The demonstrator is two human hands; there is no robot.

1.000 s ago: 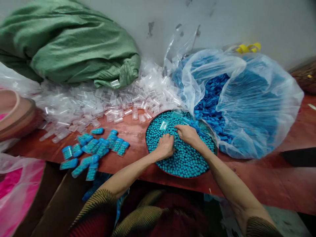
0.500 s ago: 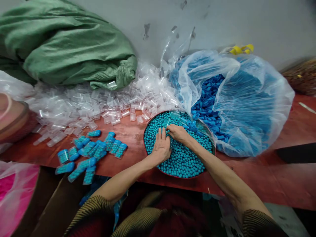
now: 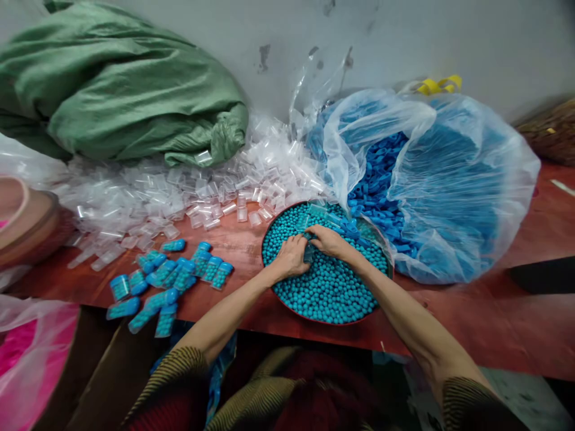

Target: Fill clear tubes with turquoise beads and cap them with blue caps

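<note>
A round red-rimmed tray (image 3: pixel 321 322) full of small teal balls (image 3: pixel 336 293) sits at the table's front edge. Over the balls, my left hand (image 3: pixel 293 256) curls its fingers round a small clear container (image 3: pixel 308 252), partly hidden by the fingers. My right hand (image 3: pixel 326 241) is close against it, its fingers pinched at the container's top; what they hold there is too small to make out. More clear containers and blue caps (image 3: pixel 348 227) lie on the balls at the back of the tray. Several filled, blue-capped containers (image 3: pixel 184 274) lie to the left on the red table (image 3: pixel 242 248).
Loose clear containers (image 3: pixel 211 197) are heaped along the wall under a green sack (image 3: pixel 135 90). A translucent bag (image 3: pixel 458 191) of blue caps stands behind and right of the tray. At far left are a pink basin (image 3: pixel 27 221) and a bag with bright pink contents (image 3: pixel 40 353).
My left hand has gone from spread fingers to fingers curled round the clear container. My right hand has shifted slightly and stays beside it. The view has moved a little.
</note>
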